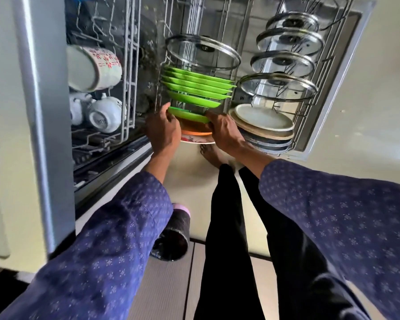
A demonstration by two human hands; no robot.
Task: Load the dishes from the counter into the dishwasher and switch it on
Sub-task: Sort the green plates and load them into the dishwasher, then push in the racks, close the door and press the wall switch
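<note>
Left hand (163,129) and right hand (223,130) grip one green plate (189,116); five glass lids (202,53) racked.

Plates (195,88) standing in a row in the pulled-out rack (328,65), one lid (202,53) behind them. More lids (284,63) lined up to the right, plates (263,121) stacked in front. Mugs (94,68) left, in another rack (131,72).

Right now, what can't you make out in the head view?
- Orange plate and patterned plate: mostly hidden by both hands and the green plate.
- Left hand and right hand: fingers hidden behind the plates' edges.
- Upper rack: cut off by the top edge.
- Dark cylinder on the floor: partly behind the left sleeve.
</note>
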